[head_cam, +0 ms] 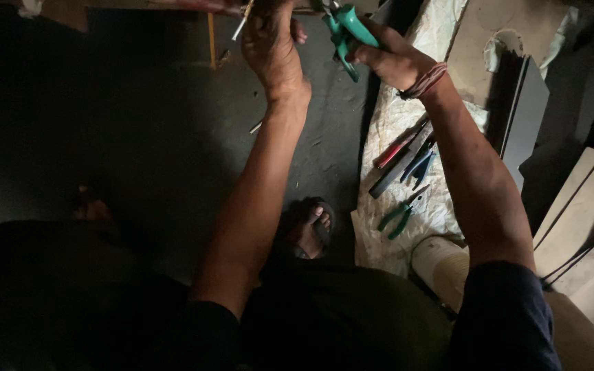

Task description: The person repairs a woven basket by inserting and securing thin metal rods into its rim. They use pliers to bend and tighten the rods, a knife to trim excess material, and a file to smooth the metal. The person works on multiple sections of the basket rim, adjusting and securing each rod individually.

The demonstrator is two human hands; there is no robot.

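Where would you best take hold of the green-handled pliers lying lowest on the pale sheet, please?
Probably by the two green handles of the pliers, which splay towards the lower left. Come from above, on the side nearer the person's foot, since the metal jaws point up and right towards the other tools. The handles lie flat on the sheet, apart from the rest.

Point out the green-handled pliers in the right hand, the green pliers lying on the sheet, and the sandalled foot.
Held pliers (347, 31), head view: green handle.
Lying pliers (395, 218), head view: handles.
Foot (311, 230), head view: toes.
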